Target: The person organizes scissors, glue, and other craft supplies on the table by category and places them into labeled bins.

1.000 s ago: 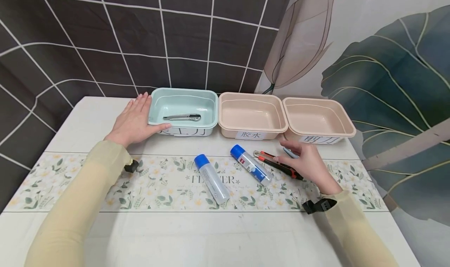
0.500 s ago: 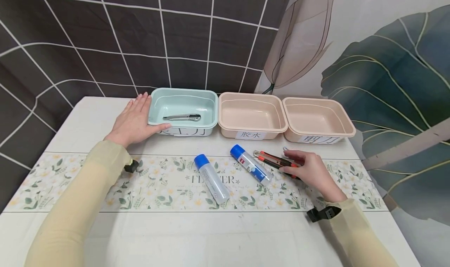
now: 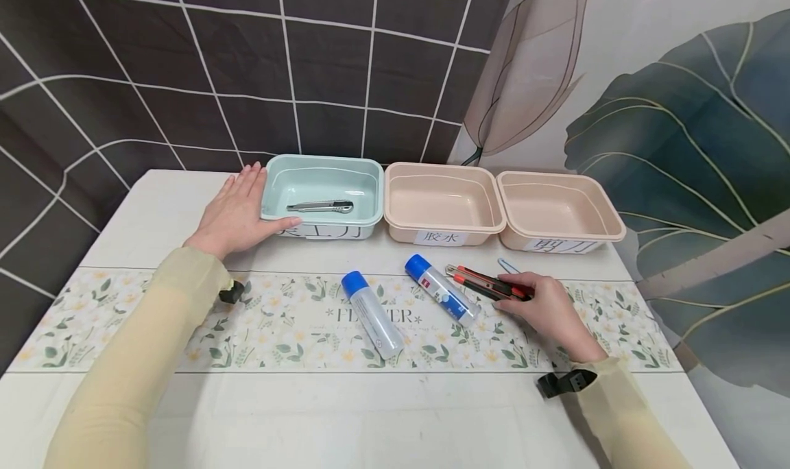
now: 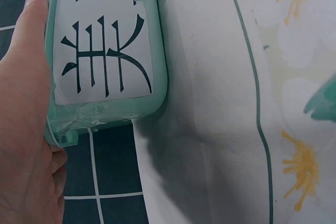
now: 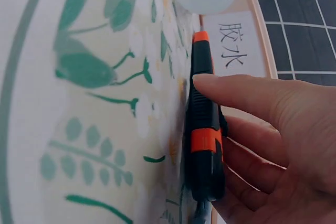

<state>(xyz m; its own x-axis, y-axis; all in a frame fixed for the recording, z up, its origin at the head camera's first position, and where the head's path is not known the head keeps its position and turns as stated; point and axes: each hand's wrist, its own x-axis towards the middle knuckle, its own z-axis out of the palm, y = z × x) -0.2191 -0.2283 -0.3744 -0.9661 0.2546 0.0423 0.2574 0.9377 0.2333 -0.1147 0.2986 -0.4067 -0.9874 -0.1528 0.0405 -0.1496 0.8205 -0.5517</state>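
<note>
We are resting our left hand (image 3: 231,212) against the left end of the teal bin (image 3: 345,181), the fingers lying straight along its side and the thumb reaching over the front rim; that hand is touching the bin without gripping it. Inside, a grey cutter (image 3: 321,206) is lying near the front wall. With our right hand (image 3: 549,311) we are pinching the black-and-orange tool (image 5: 206,111), the thumb pressing on one side, the other fingers curling behind, the tool filling the gap. It is pointing leftward over the surface (image 3: 370,414), in front of the middle bin (image 3: 444,198) and the right bin (image 3: 558,208), both peach. Close alongside, a second dark length (image 3: 483,290) is showing; we are not managing to tell whether it is a separate piece. Just beyond our fingers a pale blue item (image 3: 508,265) is lying, too small to identify. A printed blue-capped bottle (image 3: 441,291) is lying slanted beside the tool's far end, and a clear blue-capped bottle (image 3: 375,318) is lying further left
</note>
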